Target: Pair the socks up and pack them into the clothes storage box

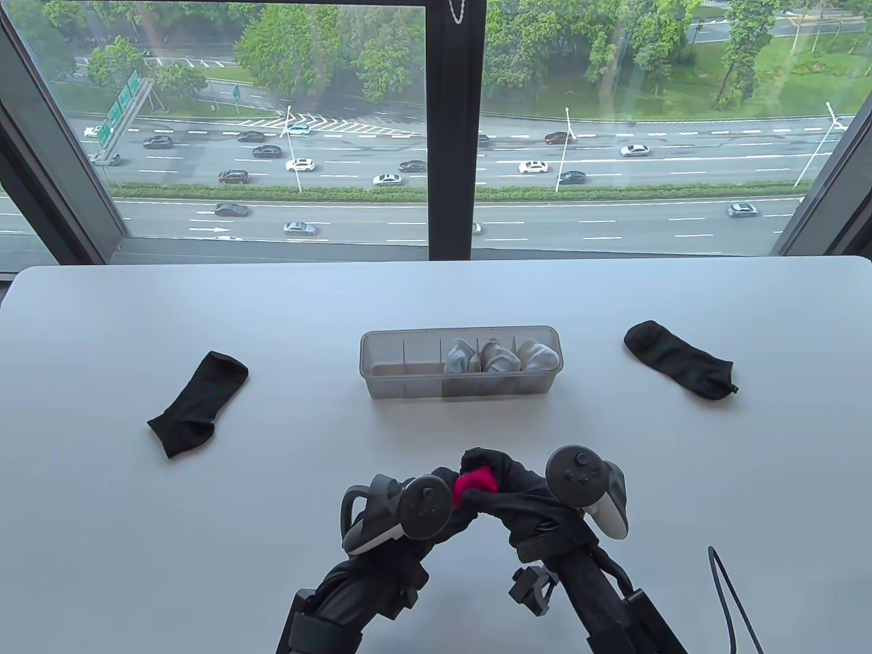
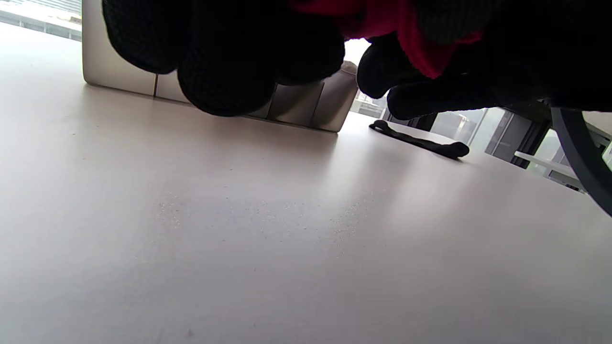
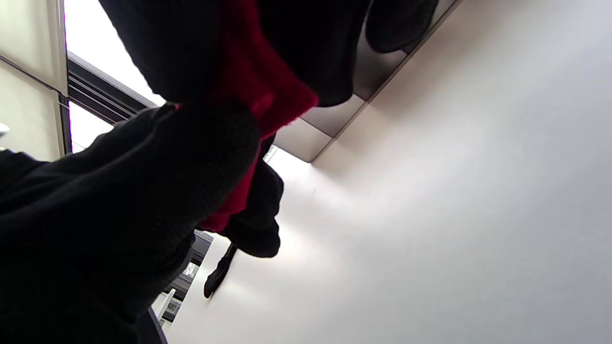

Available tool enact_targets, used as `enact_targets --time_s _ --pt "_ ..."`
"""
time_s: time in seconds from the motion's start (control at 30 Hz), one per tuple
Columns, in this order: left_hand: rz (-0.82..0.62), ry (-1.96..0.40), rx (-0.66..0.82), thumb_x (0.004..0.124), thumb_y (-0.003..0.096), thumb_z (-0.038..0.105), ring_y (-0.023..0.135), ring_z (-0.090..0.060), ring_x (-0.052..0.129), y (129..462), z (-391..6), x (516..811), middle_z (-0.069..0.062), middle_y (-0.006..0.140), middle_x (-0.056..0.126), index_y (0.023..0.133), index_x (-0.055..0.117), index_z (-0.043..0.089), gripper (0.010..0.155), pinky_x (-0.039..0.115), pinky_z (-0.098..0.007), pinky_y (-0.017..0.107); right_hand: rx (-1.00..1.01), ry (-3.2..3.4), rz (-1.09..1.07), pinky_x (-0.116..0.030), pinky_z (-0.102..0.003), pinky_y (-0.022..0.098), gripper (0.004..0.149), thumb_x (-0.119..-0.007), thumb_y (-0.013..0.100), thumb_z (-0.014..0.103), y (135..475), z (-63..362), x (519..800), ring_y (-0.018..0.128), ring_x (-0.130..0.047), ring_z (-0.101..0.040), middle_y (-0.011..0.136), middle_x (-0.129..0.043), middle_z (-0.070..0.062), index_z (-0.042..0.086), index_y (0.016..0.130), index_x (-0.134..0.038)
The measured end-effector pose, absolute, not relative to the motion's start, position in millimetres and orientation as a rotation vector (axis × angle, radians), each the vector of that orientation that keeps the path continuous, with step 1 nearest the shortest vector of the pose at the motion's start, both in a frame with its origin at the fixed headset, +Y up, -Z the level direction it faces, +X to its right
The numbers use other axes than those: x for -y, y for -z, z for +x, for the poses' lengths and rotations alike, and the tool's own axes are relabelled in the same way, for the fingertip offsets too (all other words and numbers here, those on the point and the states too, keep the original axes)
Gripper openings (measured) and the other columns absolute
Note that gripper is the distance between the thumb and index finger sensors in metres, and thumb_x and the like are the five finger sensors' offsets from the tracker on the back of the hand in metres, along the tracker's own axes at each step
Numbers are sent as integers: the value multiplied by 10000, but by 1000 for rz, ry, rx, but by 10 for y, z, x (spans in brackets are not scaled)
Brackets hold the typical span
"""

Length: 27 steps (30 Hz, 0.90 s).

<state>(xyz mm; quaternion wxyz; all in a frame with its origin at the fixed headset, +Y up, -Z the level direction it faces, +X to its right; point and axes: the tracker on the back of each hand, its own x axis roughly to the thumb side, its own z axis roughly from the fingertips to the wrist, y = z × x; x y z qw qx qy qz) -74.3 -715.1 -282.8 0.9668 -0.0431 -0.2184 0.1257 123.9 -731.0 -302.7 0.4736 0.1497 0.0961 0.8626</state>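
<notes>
Both my hands, left (image 1: 436, 501) and right (image 1: 528, 494), grip red sock bundle (image 1: 475, 485) between them, raised off worktop (image 1: 204, 545) for rolling. Storage box (image 1: 460, 361) straight ahead, left compartments free. Two black socks (image 1: 198, 403) (image 1: 679, 360) apart, unpaired.

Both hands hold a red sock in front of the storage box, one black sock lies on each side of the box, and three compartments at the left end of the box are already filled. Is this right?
Almost. In the table view the three sock bundles fill compartments at the right end of the storage box; its left compartments look empty. The rest holds: the left hand and right hand hold the red sock, with a left black sock and right black sock.
</notes>
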Motion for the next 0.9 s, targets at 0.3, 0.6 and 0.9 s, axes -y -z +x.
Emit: enact_targets --time_s 0.3,0.6,0.9 --pt "1 -199 475 641 561 382 758 -310 955 2813 -705 7066 -150 922 836 1090 510 31 648 796 -544 649 -279 -1964 327 -455 -655 768 816 -784 552 408 3011 1232 7329 862 -791 -274 925 -769 -101 124 1139 -294" --pt "-271 -708 540 591 597 387 894 -454 861 2900 -812 7114 -260 1022 769 1101 473 -52 679 691 -640 691 -393 -1910 368 -579 -614 746 669 -675 554 487 3088 1297 7400 970 -708 -466 1121 -597 -263 109 1080 -506" --pt "-75 -539 414 693 560 395 817 -377 902 2866 -875 6971 -191 990 769 1067 535 72 622 721 -606 670 -311 -1955 320 -750 -480 691 646 -714 528 460 3046 1224 7397 737 -934 -217 889 -831 -157 102 1041 -556"
